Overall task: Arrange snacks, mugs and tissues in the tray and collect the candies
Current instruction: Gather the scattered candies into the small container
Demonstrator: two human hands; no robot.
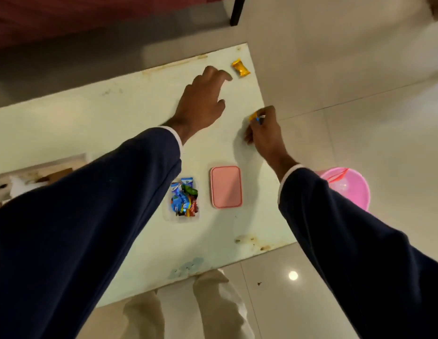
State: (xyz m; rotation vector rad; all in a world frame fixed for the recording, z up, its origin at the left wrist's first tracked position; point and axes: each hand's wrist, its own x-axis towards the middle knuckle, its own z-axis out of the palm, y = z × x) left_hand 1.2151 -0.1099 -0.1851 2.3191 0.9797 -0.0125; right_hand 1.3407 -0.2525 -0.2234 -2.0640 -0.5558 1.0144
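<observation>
A yellow wrapped candy lies near the far right corner of the pale green table. My left hand hovers just left of it, fingers spread, holding nothing. At the table's right edge my right hand pinches a small orange and blue candy between its fingertips. A clear plastic container holding several wrapped candies in blue, green and red sits nearer to me. Its pink lid lies flat on the table to the right of it.
A pink plastic bucket stands on the tiled floor just past the table's right edge. A tray with white tissue shows at the left, mostly hidden by my left sleeve. A dark red sofa lies beyond the table.
</observation>
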